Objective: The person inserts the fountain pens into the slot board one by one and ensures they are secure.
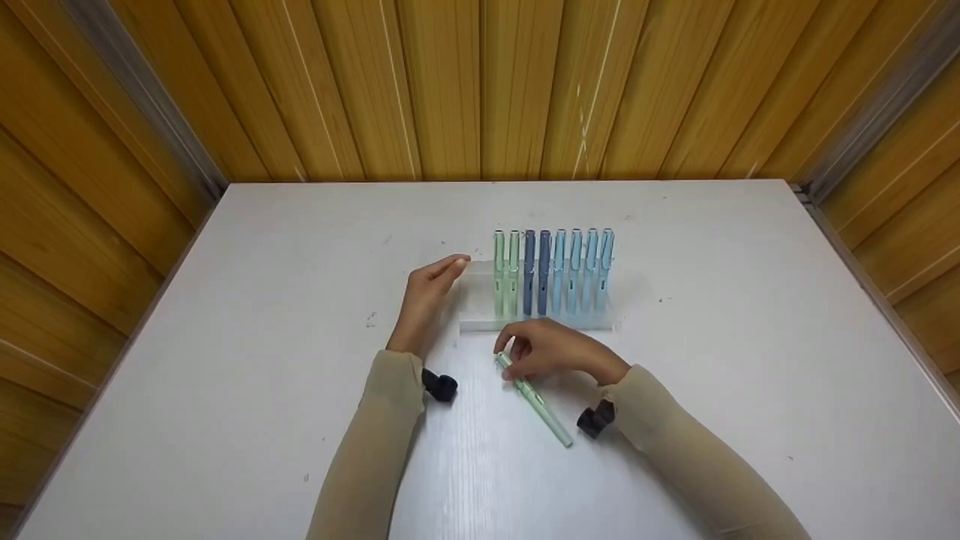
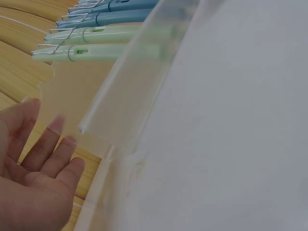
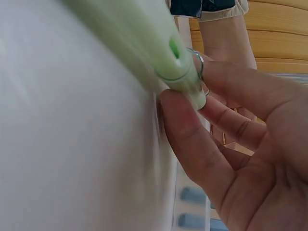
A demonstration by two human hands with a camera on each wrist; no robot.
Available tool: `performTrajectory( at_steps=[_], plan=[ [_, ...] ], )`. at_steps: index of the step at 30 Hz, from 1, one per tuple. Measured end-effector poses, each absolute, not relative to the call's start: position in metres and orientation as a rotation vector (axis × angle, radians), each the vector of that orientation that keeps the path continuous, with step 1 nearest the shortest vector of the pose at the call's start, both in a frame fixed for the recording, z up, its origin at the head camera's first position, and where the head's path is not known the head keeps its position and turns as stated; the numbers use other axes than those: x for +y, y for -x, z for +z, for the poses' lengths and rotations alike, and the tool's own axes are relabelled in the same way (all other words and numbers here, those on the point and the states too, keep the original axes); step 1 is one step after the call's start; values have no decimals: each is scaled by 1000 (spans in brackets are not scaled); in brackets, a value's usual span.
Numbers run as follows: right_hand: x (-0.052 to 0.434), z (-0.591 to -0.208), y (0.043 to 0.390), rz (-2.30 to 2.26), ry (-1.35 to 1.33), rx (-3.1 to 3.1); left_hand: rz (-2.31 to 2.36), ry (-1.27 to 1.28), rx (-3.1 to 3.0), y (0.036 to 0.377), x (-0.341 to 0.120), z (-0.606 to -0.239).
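Note:
A clear plastic pen rack (image 1: 476,296) stands on the table, holding a row of upright capped pens. My left hand (image 1: 433,289) grips the rack's upper left corner. In the left wrist view, fingertips of the left hand (image 2: 43,168) show through the clear panel (image 2: 72,91), with the thumb at its edge. My right hand (image 1: 559,351) is in front of the rack and pinches a light green pen (image 1: 541,409) near its clip end. The pen slants toward the table's front. In the right wrist view, thumb and fingers of the right hand (image 3: 231,130) close around the green pen (image 3: 144,43).
In the rack are two light green pens (image 1: 499,274), two dark blue pens (image 1: 529,274) and several light blue pens (image 1: 575,274) on the right. The white table (image 1: 750,337) reaches back to a yellow wood-panelled wall (image 1: 480,90). Small black wrist cameras (image 1: 442,388) hang from both sleeves.

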State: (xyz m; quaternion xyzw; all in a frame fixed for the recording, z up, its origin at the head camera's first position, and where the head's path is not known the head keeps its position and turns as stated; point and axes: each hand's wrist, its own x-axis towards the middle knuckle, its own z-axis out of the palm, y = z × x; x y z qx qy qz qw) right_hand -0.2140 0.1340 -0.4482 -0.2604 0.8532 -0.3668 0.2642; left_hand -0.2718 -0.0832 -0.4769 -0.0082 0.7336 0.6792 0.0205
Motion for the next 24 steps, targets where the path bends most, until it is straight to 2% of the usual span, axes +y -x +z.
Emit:
performTrajectory(
  at_steps=[9,24],
  plan=[
    [135,-447,221,-1126,605,2240,2122,17,2254,272,-84,-477],
    [130,-430,227,-1246,654,2347,2097,19,2281,272,-83,-477]
  ],
)
